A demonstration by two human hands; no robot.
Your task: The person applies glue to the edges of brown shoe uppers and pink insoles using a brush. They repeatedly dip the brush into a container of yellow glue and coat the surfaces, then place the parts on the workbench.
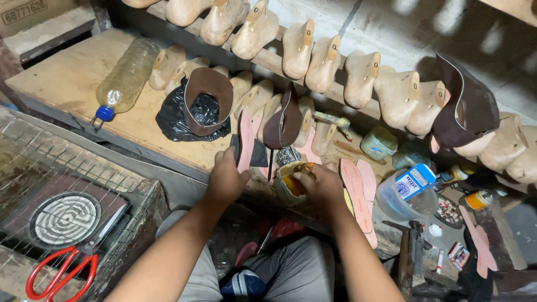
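Note:
My left hand [225, 178] rests on the front edge of the wooden bench [72, 78], its fingers touching a pink insole [245, 140] that lies there. My right hand [319, 184] is closed on a small tool or brush dipped in a pot of yellow glue [290, 187]; the tool's tip is hidden. Just behind my hands stand brown leather uppers [208, 98] and a second upper [285, 120] among pale wooden shoe lasts [297, 47].
A clear plastic bottle [127, 75] lies at the bench's left. A black plastic bag [173, 117] sits by the upper. Right: more pink insoles [358, 190], a plastic tub [400, 198], a hammer [411, 246]. Lower left: a coil heater [64, 219] under wire mesh, red scissors [59, 274].

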